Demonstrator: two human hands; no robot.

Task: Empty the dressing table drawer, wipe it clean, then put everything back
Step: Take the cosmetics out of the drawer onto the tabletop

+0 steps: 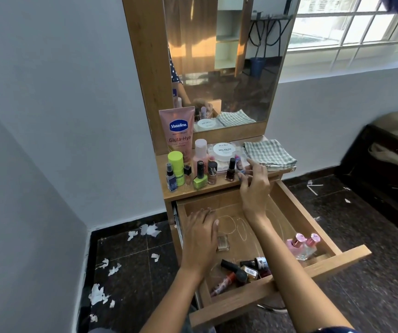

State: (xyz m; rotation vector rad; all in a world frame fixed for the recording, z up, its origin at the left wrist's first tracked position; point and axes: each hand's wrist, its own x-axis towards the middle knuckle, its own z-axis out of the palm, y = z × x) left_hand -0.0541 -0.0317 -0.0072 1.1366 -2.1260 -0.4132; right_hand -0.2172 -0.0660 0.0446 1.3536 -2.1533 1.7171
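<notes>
1. Wooden pulled-out drawer [344, 261] has bottles inside (not empty yet).
2. Right hand [253, 188], fingers spread and holding nothing, I think, could knock the dark nail polish bottle [230, 170] over.
3. Left hand [200, 234], flat and empty, hovers near the small clear glass bottle [223, 242].

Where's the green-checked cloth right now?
In the head view, the folded green-checked cloth lies at the right end of the wooden tabletop, beside the white round nail polish remover tub, just beyond the right hand.

Wooden dressing table top [219, 186]: Vaseline tube [177, 131], green stick [176, 164], nail polish bottles [200, 175], white remover tub [224, 152], folded checked cloth [268, 153]. Dark tiled floor [130, 265]: torn white paper scraps [98, 294].
</notes>
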